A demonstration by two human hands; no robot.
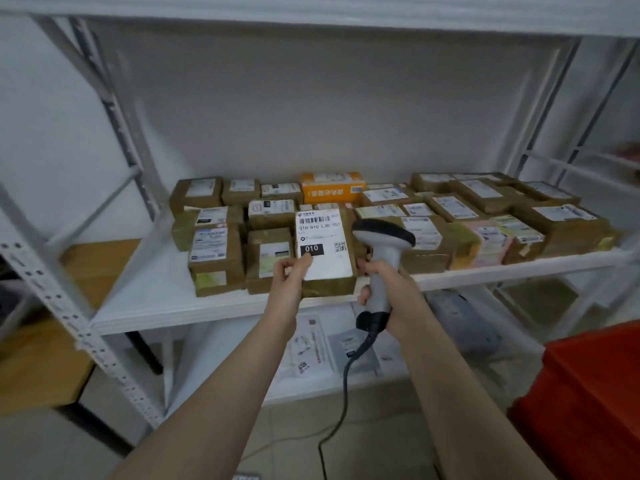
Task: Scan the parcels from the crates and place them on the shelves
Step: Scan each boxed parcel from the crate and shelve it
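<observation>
The fingers (pixel 286 271) of the left hand (pixel 292 277) are curled against the near-left corner of a brown parcel (pixel 341 220), with the thumb laid on top of its white label (pixel 325 261), so the corner is pinched rather than merely touched. The parcel is found at the front of the white shelf (pixel 156 299), label upward, its near end low at the shelf's front edge; whether it lies quite flat cannot be told. Its long axis runs straight away from the person, and the barcode (pixel 317 220) is printed across the far end of the label, so the code lies beyond the left fingers, not under them. The right hand (pixel 388 289) is wrapped fully round the grip of a grey scanner (pixel 384 237), held upright just to the right of the parcel; its dark head stands beside the label's far half, about level with the barcode. The right hand is judged the nearer to the code. The coming move is thought to turn on that sideways gap: the head must be swung left across the parcel's short width. The parcel is flanked by other parcels (pixel 216 251) packed in rows, a cable (pixel 346 375) hangs from the grip, and a red crate (pixel 588 393) stands low to the right.
</observation>
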